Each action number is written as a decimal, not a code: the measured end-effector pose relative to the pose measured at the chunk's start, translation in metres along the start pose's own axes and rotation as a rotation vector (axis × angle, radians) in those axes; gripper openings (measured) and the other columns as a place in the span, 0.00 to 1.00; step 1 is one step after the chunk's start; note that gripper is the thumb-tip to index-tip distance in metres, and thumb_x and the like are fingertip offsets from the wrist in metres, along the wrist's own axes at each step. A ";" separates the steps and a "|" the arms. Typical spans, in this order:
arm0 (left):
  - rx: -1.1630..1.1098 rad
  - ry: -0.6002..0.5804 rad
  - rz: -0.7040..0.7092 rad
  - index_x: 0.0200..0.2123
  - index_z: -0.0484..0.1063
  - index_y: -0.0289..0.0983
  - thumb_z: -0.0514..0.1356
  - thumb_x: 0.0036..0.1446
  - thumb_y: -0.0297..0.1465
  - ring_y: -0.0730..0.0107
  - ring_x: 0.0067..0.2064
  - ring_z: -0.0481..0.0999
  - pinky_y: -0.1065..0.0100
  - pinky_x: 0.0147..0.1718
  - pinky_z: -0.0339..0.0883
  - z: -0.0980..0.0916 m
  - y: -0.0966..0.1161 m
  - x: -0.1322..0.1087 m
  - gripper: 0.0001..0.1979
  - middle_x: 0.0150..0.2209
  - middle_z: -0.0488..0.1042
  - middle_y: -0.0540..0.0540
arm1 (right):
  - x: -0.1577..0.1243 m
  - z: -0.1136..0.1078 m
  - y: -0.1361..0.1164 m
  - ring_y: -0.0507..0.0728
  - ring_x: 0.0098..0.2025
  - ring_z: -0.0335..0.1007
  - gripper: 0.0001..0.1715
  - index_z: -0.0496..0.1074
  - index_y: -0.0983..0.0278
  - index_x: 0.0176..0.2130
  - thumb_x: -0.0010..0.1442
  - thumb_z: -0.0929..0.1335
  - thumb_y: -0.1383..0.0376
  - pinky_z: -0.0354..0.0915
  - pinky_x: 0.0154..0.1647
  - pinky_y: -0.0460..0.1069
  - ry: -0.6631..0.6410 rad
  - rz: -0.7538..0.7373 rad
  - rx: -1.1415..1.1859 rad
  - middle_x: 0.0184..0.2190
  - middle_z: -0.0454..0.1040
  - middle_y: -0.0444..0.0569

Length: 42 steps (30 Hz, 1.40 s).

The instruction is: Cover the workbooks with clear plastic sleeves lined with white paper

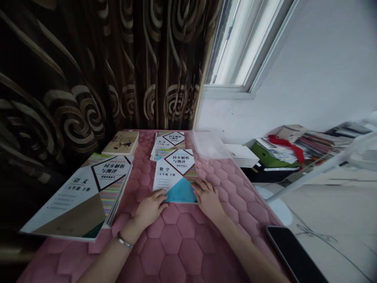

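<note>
A white and blue maths workbook (176,173) lies face up on the pink quilted table cover (165,243), its top edge overlapping another workbook (173,141) behind it. At its lower left corner, my left hand (149,209) touches the edge, fingers loosely stretched and thumb apart. My right hand (209,200) rests on the lower right corner with fingers spread over the cover. On the left lies a pile of workbooks (85,192), a white and brown one on top. A tan book (121,143) sits behind that pile.
Clear plastic film (209,144) and a white box (241,155) are at the back right. A dark phone (294,253) lies at the right edge. Beyond it stand a white lamp arm (312,175) and piled papers (277,153). A patterned curtain (141,63) hangs behind.
</note>
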<state>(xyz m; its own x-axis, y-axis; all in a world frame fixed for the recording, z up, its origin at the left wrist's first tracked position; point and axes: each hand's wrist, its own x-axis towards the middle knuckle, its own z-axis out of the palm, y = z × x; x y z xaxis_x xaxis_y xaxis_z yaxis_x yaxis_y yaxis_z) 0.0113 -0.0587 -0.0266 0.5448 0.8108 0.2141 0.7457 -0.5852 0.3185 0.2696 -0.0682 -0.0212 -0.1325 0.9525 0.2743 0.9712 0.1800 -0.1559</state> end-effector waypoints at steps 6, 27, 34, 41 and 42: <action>-0.017 0.050 -0.005 0.43 0.76 0.40 0.60 0.58 0.26 0.64 0.53 0.74 0.62 0.54 0.68 0.004 -0.001 0.006 0.10 0.52 0.75 0.46 | -0.005 -0.001 -0.062 0.60 0.50 0.67 0.11 0.76 0.57 0.42 0.62 0.68 0.56 0.61 0.48 0.55 -0.040 -0.186 0.178 0.49 0.74 0.48; -0.100 0.112 -0.109 0.28 0.80 0.46 0.68 0.49 0.30 0.61 0.49 0.73 0.53 0.52 0.61 -0.024 -0.046 -0.006 0.04 0.47 0.79 0.52 | -0.033 0.012 0.028 0.59 0.48 0.72 0.09 0.80 0.57 0.37 0.62 0.67 0.64 0.67 0.49 0.57 0.130 -0.117 0.277 0.46 0.79 0.47; -0.145 0.109 -0.100 0.28 0.79 0.45 0.66 0.50 0.30 0.64 0.50 0.73 0.55 0.53 0.61 -0.021 -0.048 -0.005 0.03 0.48 0.78 0.52 | -0.034 0.008 0.033 0.59 0.50 0.73 0.13 0.80 0.57 0.37 0.61 0.65 0.68 0.66 0.54 0.58 0.088 -0.076 0.431 0.47 0.78 0.48; 0.000 0.106 -0.140 0.30 0.77 0.44 0.63 0.53 0.29 0.58 0.51 0.71 0.50 0.51 0.57 -0.027 -0.025 -0.008 0.04 0.49 0.77 0.50 | -0.034 0.007 0.031 0.59 0.49 0.72 0.14 0.79 0.59 0.36 0.60 0.64 0.68 0.67 0.52 0.58 0.089 -0.063 0.437 0.46 0.78 0.50; 0.021 0.099 -0.137 0.33 0.78 0.45 0.62 0.54 0.29 0.57 0.51 0.70 0.50 0.50 0.58 -0.027 -0.019 -0.008 0.05 0.49 0.77 0.50 | -0.035 0.006 0.029 0.59 0.50 0.71 0.14 0.79 0.60 0.36 0.60 0.64 0.69 0.66 0.53 0.57 0.091 -0.066 0.429 0.46 0.78 0.50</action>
<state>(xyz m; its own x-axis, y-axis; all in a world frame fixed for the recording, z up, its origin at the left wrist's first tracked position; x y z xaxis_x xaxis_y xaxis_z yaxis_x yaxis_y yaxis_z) -0.0179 -0.0534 -0.0096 0.3980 0.8796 0.2605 0.8185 -0.4687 0.3322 0.3016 -0.0944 -0.0411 -0.1544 0.9134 0.3765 0.7886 0.3435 -0.5100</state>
